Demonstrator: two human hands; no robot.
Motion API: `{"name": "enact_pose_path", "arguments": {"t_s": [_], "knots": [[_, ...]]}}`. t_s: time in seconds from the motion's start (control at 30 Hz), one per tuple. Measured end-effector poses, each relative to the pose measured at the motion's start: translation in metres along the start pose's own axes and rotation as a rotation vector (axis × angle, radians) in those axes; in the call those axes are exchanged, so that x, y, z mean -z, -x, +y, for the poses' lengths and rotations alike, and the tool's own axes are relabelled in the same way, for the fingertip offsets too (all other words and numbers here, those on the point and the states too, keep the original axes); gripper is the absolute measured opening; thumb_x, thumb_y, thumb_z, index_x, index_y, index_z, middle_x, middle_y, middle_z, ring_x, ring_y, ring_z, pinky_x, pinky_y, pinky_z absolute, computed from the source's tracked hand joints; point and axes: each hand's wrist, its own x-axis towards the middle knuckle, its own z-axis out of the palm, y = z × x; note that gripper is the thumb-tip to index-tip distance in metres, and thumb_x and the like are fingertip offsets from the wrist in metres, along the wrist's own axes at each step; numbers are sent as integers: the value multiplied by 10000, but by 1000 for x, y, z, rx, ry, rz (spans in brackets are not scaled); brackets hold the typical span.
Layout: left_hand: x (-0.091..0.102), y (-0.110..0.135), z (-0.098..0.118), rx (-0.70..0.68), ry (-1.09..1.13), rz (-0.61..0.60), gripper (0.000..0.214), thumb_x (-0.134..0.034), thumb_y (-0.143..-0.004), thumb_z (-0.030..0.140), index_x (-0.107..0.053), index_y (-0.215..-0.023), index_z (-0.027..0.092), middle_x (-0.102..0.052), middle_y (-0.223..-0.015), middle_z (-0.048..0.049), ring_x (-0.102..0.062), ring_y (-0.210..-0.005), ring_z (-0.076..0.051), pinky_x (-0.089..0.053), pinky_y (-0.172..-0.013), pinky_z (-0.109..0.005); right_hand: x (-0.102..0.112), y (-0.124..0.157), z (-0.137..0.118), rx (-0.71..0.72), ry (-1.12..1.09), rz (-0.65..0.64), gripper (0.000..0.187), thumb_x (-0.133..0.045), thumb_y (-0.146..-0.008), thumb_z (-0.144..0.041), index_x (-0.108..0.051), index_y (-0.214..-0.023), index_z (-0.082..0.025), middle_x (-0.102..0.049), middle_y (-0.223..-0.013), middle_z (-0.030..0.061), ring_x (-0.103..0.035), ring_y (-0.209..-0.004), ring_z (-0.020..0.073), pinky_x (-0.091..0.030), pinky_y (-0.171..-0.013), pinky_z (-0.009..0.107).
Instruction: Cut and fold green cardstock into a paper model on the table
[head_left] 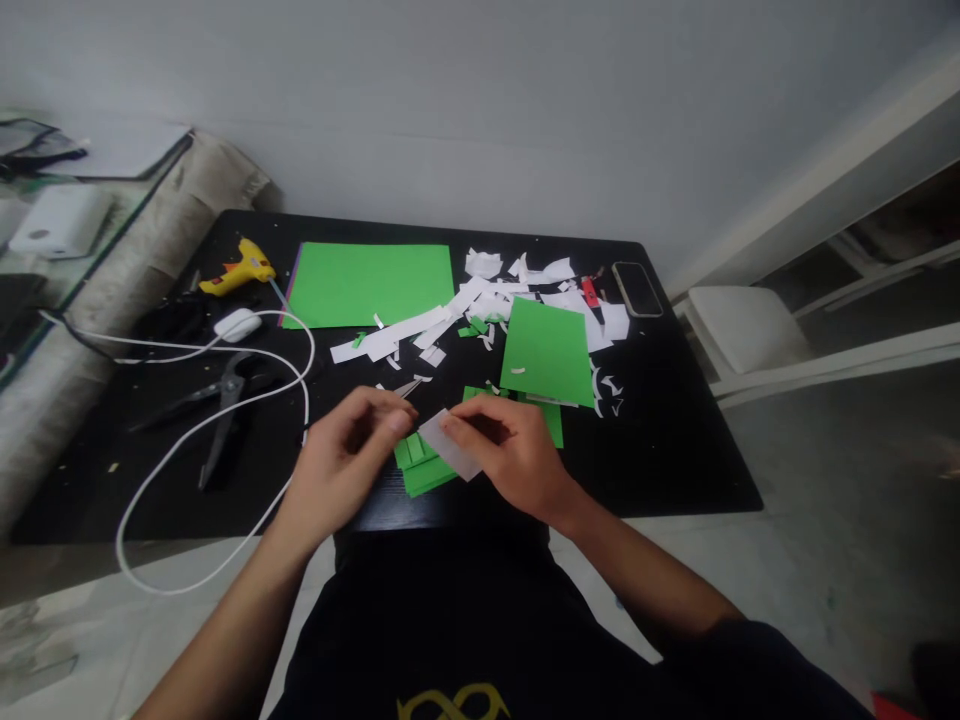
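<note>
Near the surface's [660,450] front edge, the right hand [517,455] is pinching angular white paper [456,455]; I cannot tell whether the curled left hand [345,450] is gripping anything.

In dim light, a black table [667,440] stands against a plain grey wall [480,130], with a glass top [112,243] to its left, a white seat [742,322] beside its right edge near dark shelves [892,222], and pale floor [697,570] below.
</note>
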Motion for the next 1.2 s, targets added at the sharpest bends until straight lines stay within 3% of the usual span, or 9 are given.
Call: {"name": "enact_pose_path", "arguments": {"t_s": [0.13, 0.3, 0.43, 0.57, 0.7, 0.8, 0.93, 1.07, 1.2], "knots": [[-14, 5, 2, -15, 6, -141, 268, -701, -964, 460, -726, -851, 218, -665, -741, -2, -592, -685, -154, -478, -627, -274, -4, -2, 8, 0, -22, -1, 145, -725, -955, -312, -774, -853, -222, -742, -847, 17, -678, -793, 167, -524, -709, 301], [-15, -9, -26, 77, -5, -44, 343, -669, -960, 512, -707, -821, 200, -656, -707, -7, -589, -640, -165, -453, -592, -275, 7, 1, 34, 36, 199, 47, 212, -613, -1034, -300, -755, -1178, -236, -775, -1162, 88, -722, -1100, 232, -575, -966, 414], [-11, -28, -47, 65, -252, -45, 399, -541, -993, 545, -741, -901, 211, -751, -829, -54, -673, -759, -233, -535, -729, -344, 17, 9, 56, 25, 574, -115, 610, -836, -841, -215, -627, -1413, -237, -634, -1443, 151, -580, -1378, 345, -488, -1164, 595], [9, -29, -55, 20, -454, 36, 420, -522, -981, 515, -749, -1145, 202, -780, -1182, -139, -715, -1074, -323, -542, -966, -451, 17, 13, 62, 4, 778, -289, 732, -831, -798, -114, -581, -1473, -242, -575, -1518, 151, -527, -1420, 386, -480, -1180, 628], [44, -9, -66, 90, -627, -53, 365, -515, -966, 495, -729, -1081, 223, -774, -1095, -123, -726, -973, -329, -556, -886, -466, 15, 10, 64, 13, 833, -316, 713, -787, -824, -111, -562, -1492, -214, -553, -1522, 180, -516, -1408, 409, -492, -1167, 631], [62, 6, -77, 43, -763, -78, 306, -560, -920, 463, -707, -1031, 219, -728, -1020, -136, -696, -960, -354, -554, -867, -486, 15, 7, 62, 33, 849, -313, 707, -776, -820, -140, -565, -1490, -224, -618, -1377, 173, -564, -1315, 406, -524, -1120, 630], [64, 10, -83, -8, -976, -115, 295, -570, -895, 420, -669, -1066, 201, -692, -1050, -165, -668, -986, -380, -547, -882, -503, 23, 4, 45, 54, 785, -218, 739, -738, -813, -169, -533, -1518, -250, -568, -1325, 166, -585, -1273, 384, -564, -1066, 608], [56, 2, -74, -13, -1089, -218, 248, -498, -959, 416, -633, -1008, 215, -683, -981, -144, -688, -903, -344, -548, -825, -452, 38, 0, 25, 49, 539, -140, 742, -741, -846, -223, -497, -1540, -328, -539, -1332, 123, -621, -1221, 321, -580, -1070, 575], [61, 3, -59, 80, -1142, -314, 307, -373, -990, 398, -598, -1000, 190, -713, -1016, -183, -727, -912, -368, -544, -768, -448, 48, -1, 18, 69, 255, -173, 688, -787, -835, -256, -548, -1470, -374, -527, -1441, 78, -615, -1261, 294, -598, -1069, 552]]}}
